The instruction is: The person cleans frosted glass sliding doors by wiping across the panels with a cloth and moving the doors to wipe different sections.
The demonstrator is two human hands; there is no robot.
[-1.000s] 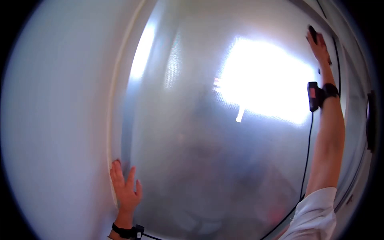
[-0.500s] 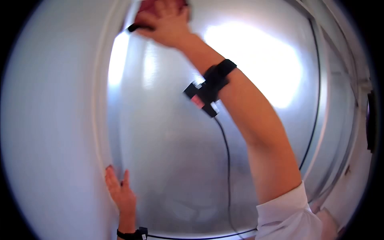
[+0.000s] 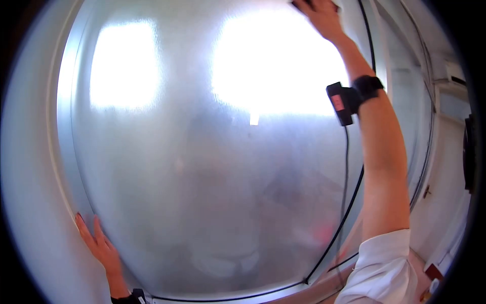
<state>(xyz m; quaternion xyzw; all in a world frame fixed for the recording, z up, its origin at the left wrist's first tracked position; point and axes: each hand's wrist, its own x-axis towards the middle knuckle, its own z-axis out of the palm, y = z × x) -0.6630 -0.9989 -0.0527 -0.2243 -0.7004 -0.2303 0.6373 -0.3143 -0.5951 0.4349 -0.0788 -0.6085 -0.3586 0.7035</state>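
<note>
A large, shiny, silvery panel [image 3: 228, 167] fills the middle of the view and carries bright white reflections. At the top right, my right hand [image 3: 325, 19] is stretched far up, pressing a flat wiping cloth [image 3: 302, 5] to the panel. Only a dark edge of the cloth shows, since my hand and the frame's top edge hide the rest; it looked dark red a moment ago. My left hand [image 3: 101, 249] rests low on the left side frame [image 3: 56, 152], fingers stretched and apart, holding nothing.
A black seal [image 3: 340, 233] runs along the panel's right and bottom edges. A black device [image 3: 340, 104] is strapped to my right forearm, its cable [image 3: 346, 167] hanging down. At the far right stand a white door [image 3: 445, 202] and a dark object [image 3: 469, 152].
My right hand has swept from the panel's upper left to its upper right with the dark red cloth. The view has shifted right; my left hand stays on the left frame.
</note>
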